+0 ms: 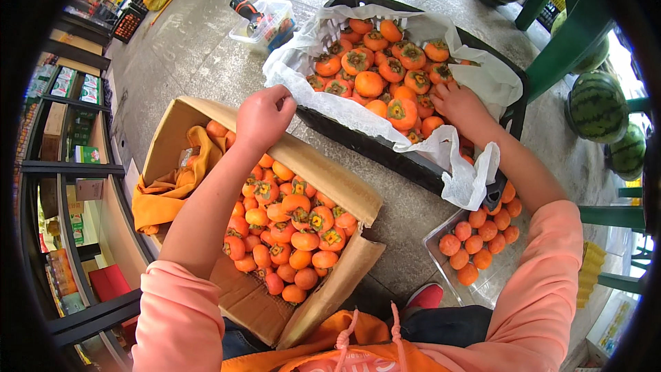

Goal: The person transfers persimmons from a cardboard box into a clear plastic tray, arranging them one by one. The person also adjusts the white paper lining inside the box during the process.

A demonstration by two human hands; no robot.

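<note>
My left hand, its fingers curled, is over the gap between a cardboard box and a black plastic crate. It is beside the crate's white paper liner; its inner side is hidden, so I cannot tell whether it grips anything. My right hand reaches into the crate, fingertips among orange persimmons with dry leafy calyxes. Whether it grips one is hidden. More persimmons fill much of the cardboard box, where an orange cloth hangs over the left side.
A clear tray holding several orange fruits is near my right forearm. Beyond the crate's left end is a plastic tub with a power tool. Green metal legs and watermelons stand right; shelving lines the left.
</note>
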